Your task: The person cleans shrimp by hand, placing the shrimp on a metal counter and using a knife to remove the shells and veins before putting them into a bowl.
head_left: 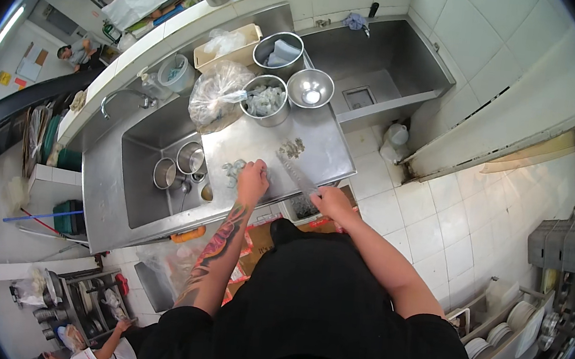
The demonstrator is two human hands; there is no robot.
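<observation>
On a steel worktop (336,149) beside a sink, a knife (296,174) was gripped in the right hand (331,204), fingers clamped round its handle, the blade angled inward, seemingly to bring it near the left hand (254,177). The left fingers were bunched together; whether anything was pinched could not be told. Grey pieces (235,168) were heaped just left of that hand, presumably for easy reach. Brownish scraps (291,148) were set apart beyond the blade's tip, perhaps to avoid mixing.
</observation>
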